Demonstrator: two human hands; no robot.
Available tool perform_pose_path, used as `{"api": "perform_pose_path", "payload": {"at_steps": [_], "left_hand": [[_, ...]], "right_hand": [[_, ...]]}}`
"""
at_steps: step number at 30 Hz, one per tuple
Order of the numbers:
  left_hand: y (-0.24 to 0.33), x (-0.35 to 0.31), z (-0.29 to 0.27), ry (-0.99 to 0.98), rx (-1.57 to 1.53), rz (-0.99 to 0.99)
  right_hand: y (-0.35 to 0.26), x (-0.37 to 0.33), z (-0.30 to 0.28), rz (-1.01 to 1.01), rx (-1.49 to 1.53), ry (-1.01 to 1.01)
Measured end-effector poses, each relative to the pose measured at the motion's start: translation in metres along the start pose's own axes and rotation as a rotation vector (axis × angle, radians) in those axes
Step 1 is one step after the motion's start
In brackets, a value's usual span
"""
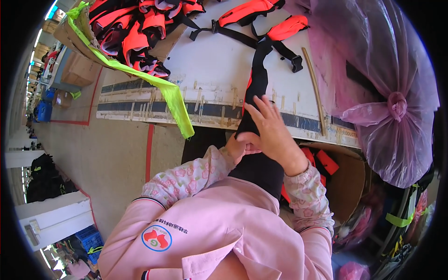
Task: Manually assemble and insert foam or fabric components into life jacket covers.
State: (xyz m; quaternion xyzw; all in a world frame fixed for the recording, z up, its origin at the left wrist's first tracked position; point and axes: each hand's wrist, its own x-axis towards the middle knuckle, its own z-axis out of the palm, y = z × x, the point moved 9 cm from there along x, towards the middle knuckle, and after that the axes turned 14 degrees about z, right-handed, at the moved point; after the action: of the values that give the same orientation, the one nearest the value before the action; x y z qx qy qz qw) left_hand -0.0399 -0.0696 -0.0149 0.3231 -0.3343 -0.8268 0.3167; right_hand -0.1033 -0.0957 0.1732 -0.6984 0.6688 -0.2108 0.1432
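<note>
A long black fabric strip (258,84) with an orange edge hangs over the table's near edge towards me. Curled at its lower end, my left hand (235,148) grips the strip. My right hand (273,133) lies just above and to the right, fingers spread, its thumb touching or nearly touching the left hand. Its palm side is hidden. Beyond the hands, the strip meets an orange-and-black belt pouch (287,29) with a black buckle (297,63). Another orange belt pouch (242,11) lies farther back.
A carton (86,39) heaped with orange-and-black pieces (140,39) stands at the back left of the white table (210,70), a lime-yellow strip (172,95) draped over it. A wooden stick (313,88) and tied pink plastic bag (396,107) are right. An open box (347,186) sits below.
</note>
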Motion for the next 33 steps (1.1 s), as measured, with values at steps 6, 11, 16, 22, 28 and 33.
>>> {"api": "perform_pose_path", "payload": {"at_steps": [6, 11, 16, 22, 28, 33], "left_hand": [[-0.003, 0.000, 0.002, 0.103, -0.090, 0.014], [-0.004, -0.002, 0.003, 0.047, -0.084, -0.099], [-0.005, -0.004, -0.012, 0.114, -0.154, -0.116], [0.015, -0.008, -0.006, 0.158, -0.113, -0.088], [0.015, -0.006, -0.008, 0.179, -0.040, -0.072], [-0.001, -0.004, -0.005, 0.087, -0.194, -0.134]], "right_hand": [[0.023, 0.018, 0.058, 0.090, -0.056, 0.153], [0.031, 0.022, 0.073, 0.076, -0.211, 0.130], [0.027, 0.028, 0.077, 0.076, -0.239, 0.118], [0.032, 0.032, 0.084, 0.087, -0.182, 0.060], [0.033, 0.029, 0.086, 0.041, -0.189, 0.047], [0.029, 0.025, 0.080, 0.038, -0.208, 0.082]]}}
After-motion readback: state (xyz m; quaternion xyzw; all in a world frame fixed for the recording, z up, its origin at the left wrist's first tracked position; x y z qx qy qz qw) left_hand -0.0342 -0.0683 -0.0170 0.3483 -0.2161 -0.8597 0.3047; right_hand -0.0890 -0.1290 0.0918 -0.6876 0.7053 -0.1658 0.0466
